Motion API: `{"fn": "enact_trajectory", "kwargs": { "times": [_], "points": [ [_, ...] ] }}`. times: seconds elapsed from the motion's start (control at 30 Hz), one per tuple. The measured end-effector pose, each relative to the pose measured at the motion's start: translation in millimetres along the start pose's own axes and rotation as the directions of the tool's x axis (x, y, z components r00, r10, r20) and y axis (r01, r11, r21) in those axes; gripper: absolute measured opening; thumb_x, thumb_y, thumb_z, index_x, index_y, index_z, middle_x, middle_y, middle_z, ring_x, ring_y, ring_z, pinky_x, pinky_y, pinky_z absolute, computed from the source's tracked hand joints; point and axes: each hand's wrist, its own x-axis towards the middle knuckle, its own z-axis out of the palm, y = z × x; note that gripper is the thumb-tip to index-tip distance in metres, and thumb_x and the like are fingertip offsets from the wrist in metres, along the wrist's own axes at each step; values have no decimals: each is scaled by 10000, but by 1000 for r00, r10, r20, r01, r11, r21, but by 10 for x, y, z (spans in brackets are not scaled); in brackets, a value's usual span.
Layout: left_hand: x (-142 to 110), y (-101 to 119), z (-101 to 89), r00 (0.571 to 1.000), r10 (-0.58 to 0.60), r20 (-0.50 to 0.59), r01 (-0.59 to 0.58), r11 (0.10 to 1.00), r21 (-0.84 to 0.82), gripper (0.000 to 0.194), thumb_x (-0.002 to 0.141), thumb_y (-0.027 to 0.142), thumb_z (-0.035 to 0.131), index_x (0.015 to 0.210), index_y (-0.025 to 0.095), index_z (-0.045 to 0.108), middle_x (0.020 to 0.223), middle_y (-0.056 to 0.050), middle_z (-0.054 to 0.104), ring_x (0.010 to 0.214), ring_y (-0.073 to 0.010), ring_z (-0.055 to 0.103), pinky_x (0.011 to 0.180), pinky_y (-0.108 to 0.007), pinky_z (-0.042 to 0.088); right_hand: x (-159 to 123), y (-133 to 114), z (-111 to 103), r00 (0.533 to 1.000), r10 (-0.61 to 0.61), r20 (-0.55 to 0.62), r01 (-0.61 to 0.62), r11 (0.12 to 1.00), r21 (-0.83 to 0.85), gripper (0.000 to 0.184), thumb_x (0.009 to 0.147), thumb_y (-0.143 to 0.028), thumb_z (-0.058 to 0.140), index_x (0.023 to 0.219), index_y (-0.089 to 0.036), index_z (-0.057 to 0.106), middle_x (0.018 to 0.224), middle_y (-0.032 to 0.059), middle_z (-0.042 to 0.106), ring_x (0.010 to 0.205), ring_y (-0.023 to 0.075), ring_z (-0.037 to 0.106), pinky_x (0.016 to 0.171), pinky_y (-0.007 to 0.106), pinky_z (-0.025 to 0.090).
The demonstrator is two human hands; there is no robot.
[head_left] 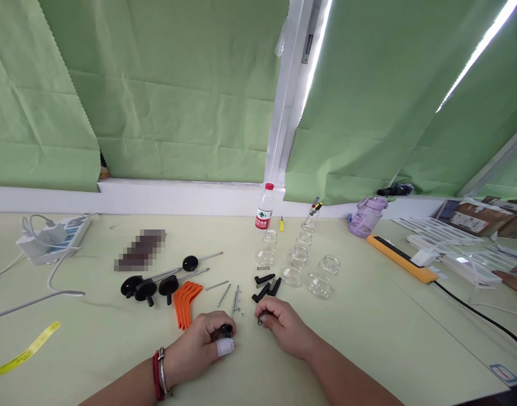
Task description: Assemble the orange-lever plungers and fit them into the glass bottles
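Observation:
My left hand (194,347), a white wrap on its thumb, closes around a black plastic piece (226,330) whose round hollow end faces up. Across a small gap, my right hand (287,328) pinches a small coil spring (260,320) between thumb and fingertips. Just beyond the right fingers lie several black plastic pieces (264,278) and loose springs (263,268). Long screws (224,295) and tiny nuts are scattered between and ahead of the hands. Bent orange plastic parts (186,301) rest beyond my left hand, beside black discs on metal rods (146,290).
Several clear glass bottles (292,274) stand ahead to the right. Farther back are a red-capped water bottle (265,211), a yellow screwdriver (282,224) and a purple bottle (366,217). Power strips (402,260) with cables lie at both sides. Another person's hand (514,279) shows far right.

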Motion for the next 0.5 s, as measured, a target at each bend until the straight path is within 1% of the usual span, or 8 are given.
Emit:
{"fn": "enact_trajectory", "kwargs": {
  "times": [0.13, 0.5],
  "points": [
    [-10, 0, -3, 1000, -13, 19, 13, 1000, -24, 65, 782, 234, 571, 799, 171, 569, 716, 27, 499, 563, -96, 436, 545, -216, 375, 0, 7, 3, 1000, -10, -13, 10, 1000, 10, 190, 810, -91, 441, 855, -195, 593, 833, 9, 539, 693, 121, 497, 656, 240, 420],
    [-21, -12, 3, 1000, -10, 25, 11, 999, -43, 74, 791, 242, 567, 805, 170, 557, 706, 31, 491, 557, -94, 441, 538, -215, 374, -15, -2, -1, 1000, 2, -19, -1, 999, 38, 170, 835, -120, 437, 869, -191, 589, 850, 14, 534, 702, 120, 498, 660, 242, 422]
  ]
}}
